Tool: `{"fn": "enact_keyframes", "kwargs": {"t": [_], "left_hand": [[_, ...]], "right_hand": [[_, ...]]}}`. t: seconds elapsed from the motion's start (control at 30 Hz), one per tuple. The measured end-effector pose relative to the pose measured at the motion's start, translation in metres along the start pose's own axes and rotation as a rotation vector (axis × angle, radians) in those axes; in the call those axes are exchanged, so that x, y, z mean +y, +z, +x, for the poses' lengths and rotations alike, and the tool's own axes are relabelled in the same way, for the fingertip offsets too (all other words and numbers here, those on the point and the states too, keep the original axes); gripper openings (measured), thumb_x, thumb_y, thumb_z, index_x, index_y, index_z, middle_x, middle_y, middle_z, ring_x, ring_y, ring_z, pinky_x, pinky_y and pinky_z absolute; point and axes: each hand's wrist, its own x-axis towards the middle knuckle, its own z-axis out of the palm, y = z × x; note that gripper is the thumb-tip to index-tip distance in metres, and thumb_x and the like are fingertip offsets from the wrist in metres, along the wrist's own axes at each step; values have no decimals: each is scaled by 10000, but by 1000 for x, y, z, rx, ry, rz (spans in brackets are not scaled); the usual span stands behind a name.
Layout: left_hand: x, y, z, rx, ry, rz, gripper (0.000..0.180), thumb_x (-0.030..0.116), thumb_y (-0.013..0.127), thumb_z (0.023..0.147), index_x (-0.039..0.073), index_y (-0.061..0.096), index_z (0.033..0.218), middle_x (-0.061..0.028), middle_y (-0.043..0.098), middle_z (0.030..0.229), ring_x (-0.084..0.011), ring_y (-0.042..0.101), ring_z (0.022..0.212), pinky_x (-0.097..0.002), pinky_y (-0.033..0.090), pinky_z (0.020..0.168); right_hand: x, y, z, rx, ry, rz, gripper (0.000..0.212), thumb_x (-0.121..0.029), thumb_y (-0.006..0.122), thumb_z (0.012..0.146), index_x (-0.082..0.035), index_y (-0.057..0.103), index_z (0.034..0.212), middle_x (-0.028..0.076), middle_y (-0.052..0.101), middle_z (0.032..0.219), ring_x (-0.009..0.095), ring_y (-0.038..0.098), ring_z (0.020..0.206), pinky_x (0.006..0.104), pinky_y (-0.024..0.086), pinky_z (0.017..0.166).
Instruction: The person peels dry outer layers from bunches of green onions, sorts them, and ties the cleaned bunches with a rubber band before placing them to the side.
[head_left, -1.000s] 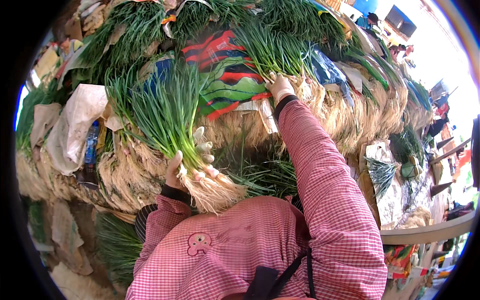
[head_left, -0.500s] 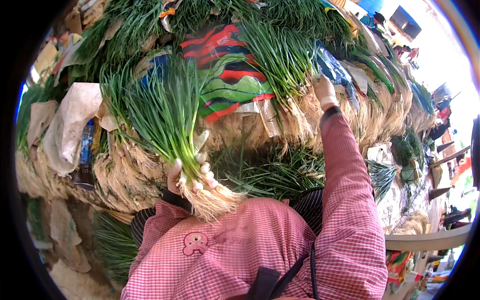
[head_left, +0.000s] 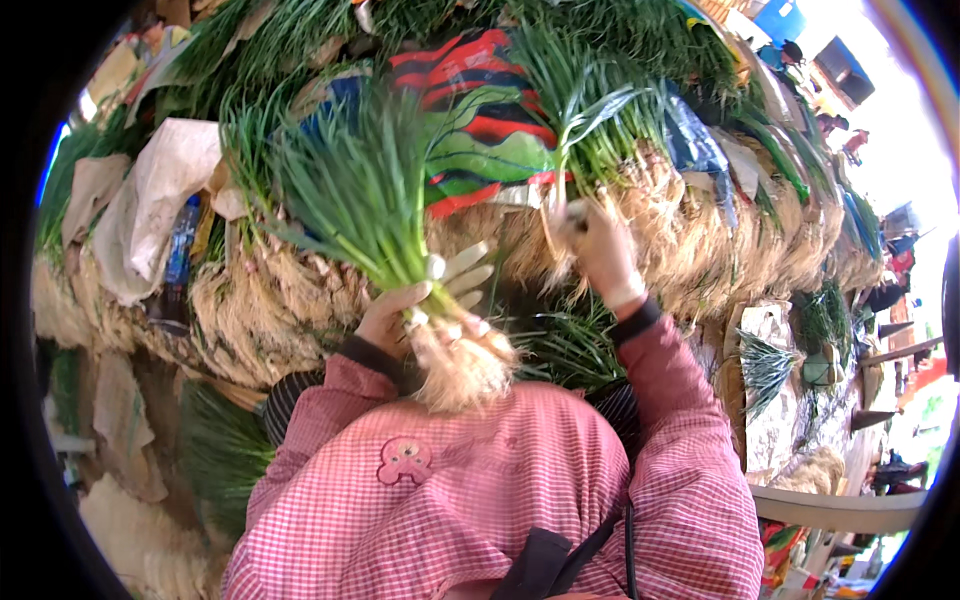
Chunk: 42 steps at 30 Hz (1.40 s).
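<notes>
My left hand (head_left: 392, 312), in a pale glove, is wrapped round a thick bunch of green onions (head_left: 365, 190) just above the white bulbs. The leaves fan up and away, and the roots hang toward my checked apron. A little to the right, my right hand (head_left: 606, 256), gloved too, is closed with its fingers pinched on a single green onion (head_left: 562, 165). That stalk stands roughly upright in front of a heap of green onions (head_left: 610, 125), with its leaf tips bending right. The right fingertips are partly blurred.
Piled green onions with dry roots (head_left: 290, 320) run across in front of me. A red and green plastic sheet (head_left: 490, 140) lies on them, a white sack (head_left: 165, 200) and a bottle (head_left: 180, 250) at left. Cut leaves (head_left: 570, 350) lie below my hands. A curved pale rail (head_left: 840, 510) is at right.
My right hand has come back from the heap toward me and leftward, now with a green onion in it. The left-hand bunch has shifted slightly right, and its fingers have spread somewhat.
</notes>
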Motion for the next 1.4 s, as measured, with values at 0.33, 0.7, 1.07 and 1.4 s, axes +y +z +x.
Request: {"fn": "enact_keyframes", "kwargs": {"t": [0.33,0.7,1.07,1.4], "left_hand": [[-33,-30,-2,372,-241,255,319,218,609,946,-31,634,1143,-99,698,903,-150,672,713,-256,540,633],[-44,-42,-20,505,-338,463,212,183,631,938,-3,690,1023,-57,684,700,-105,600,482,-202,438,405],[-18,-23,-45,147,-187,208,320,107,616,919,6,569,1219,-113,664,1068,-220,665,939,-348,545,865],[-1,-5,-48,123,-17,4,713,327,679,869,30,367,1438,-106,622,1130,-310,608,1091,-560,485,971]], "right_hand": [[-15,59,-59,-755,-126,186,383,-318,586,967,-15,599,1201,169,684,1016,234,653,927,351,507,833],[-51,124,-50,-416,428,887,172,-160,660,907,-13,625,988,27,633,807,113,572,710,269,489,664],[36,143,-72,-593,24,943,120,-123,523,939,-87,629,896,75,612,814,178,602,720,297,501,688],[84,-21,43,97,290,-735,293,-227,453,995,-34,590,1169,208,686,1042,327,687,922,403,557,805]]}}
